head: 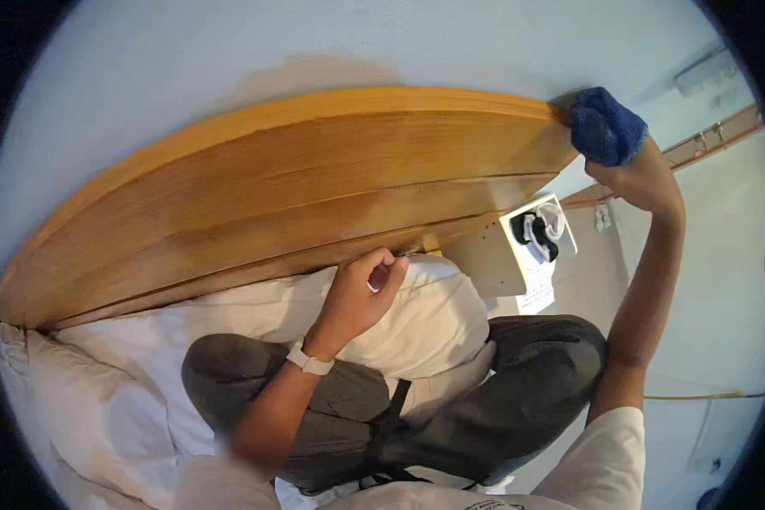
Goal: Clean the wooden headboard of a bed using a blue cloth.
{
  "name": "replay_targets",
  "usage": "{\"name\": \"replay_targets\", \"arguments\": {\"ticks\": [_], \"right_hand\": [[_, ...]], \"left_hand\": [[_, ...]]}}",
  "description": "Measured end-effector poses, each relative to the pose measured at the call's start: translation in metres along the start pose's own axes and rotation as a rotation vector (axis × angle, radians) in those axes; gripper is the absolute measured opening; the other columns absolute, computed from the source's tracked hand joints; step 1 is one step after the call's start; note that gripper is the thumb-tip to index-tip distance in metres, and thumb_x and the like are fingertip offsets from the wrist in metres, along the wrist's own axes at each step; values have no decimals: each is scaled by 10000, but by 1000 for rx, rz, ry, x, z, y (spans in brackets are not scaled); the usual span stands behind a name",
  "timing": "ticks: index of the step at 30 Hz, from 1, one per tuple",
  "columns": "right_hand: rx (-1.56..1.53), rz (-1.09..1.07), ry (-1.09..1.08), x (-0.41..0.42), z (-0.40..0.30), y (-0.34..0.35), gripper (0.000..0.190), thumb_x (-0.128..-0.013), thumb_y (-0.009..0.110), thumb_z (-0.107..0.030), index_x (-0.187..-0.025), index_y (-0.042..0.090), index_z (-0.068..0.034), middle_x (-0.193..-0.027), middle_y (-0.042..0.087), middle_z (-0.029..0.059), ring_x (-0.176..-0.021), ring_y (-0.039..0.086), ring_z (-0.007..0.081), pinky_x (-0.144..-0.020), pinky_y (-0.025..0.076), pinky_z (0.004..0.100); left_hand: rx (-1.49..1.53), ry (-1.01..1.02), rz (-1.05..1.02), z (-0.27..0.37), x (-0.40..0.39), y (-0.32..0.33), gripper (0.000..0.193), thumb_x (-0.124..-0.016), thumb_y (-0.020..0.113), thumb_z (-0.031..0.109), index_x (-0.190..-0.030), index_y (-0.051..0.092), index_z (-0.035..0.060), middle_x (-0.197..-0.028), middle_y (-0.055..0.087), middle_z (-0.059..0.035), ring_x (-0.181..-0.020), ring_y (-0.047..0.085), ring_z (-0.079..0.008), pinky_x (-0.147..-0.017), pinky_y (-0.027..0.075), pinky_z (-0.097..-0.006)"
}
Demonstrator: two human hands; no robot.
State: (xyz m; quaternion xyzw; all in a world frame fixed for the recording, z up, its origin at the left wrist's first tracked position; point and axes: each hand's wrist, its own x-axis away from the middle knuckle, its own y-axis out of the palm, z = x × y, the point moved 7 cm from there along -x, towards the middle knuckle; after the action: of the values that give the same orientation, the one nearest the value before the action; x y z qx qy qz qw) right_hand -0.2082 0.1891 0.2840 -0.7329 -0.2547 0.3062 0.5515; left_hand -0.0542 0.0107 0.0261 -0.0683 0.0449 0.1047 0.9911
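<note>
My right hand is raised at the upper right and grips a dark blue cloth. The cloth touches the right end of the top edge of a wooden headboard, and it hides some of my fingers. Over the bedding, close to the headboard's lower edge, my left hand is loosely curled, thumb near the fingertips. Nothing shows in it. A pale band circles the left wrist. White bedding lies between my crossed legs and the headboard.
Right of the headboard stands a small white cabinet with black and white cloth items on top and a paper bearing writing. White bedding lies bunched at the left. A pale wall rises behind the headboard.
</note>
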Motion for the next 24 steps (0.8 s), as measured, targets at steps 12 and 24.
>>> {"name": "replay_targets", "arguments": {"ticks": [12,24], "right_hand": [[236,-289,179,-23,-21,9,297,-612,682,-120,-885,610,-27,-703,584,109,-645,548,242,-639,468,356],[196,-267,142,-34,-19,11,193,-607,650,-170,-682,617,5,-555,530,77,-508,523,162,-493,450,309]], "left_hand": [[-88,-39,-41,-4,0,1,279,-927,621,195,-743,554,-4,-593,524,-30,-562,480,-85,-555,416,-253],[-91,20,-75,-8,3,16,265,-898,644,167,-742,530,-14,-584,535,-87,-507,475,-127,-498,391,-285]]}}
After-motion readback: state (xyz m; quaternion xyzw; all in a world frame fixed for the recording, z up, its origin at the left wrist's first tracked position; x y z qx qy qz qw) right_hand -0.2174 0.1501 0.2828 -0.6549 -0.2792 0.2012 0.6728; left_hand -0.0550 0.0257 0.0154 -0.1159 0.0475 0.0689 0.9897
